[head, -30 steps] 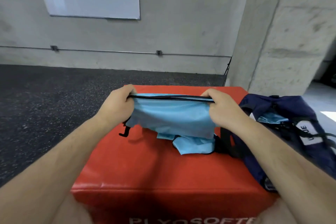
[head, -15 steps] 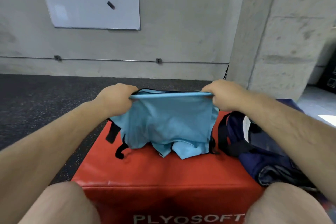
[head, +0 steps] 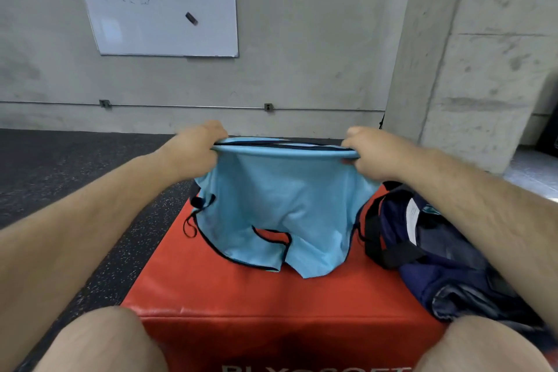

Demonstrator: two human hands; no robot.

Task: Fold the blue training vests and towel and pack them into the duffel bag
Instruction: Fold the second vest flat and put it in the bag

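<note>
So, quick update from where I'm standing: compared with a second ago, the light blue training vest with black trim point(head: 280, 214) has come up off the red padded plyo box point(head: 241, 299) that's doing duty as the worktop. Back then it was bunched low with a crumpled bit lying on the box. Now it's pulled out flat and hangs like a curtain between both fists, top edge stretched taut, lower edge and cutouts dangling to about the box top (can't tell if it touches). I read that as the shake-out before the first fold, so this one isn't folded yet, let alone packed. The left hand point(head: 193, 151) has its fingers point(head: 211, 157) curled tight round the left end of the top edge. The right hand point(head: 367, 154) does the same at the other end, fingers point(head: 351, 161) wrapped over the hem, so the cloth sits inside both grips and drops below them. The navy fabric duffel bag point(head: 447, 257) lies just right of the vest, seemingly on the same box, with something pale inside I can't make out.
</note>
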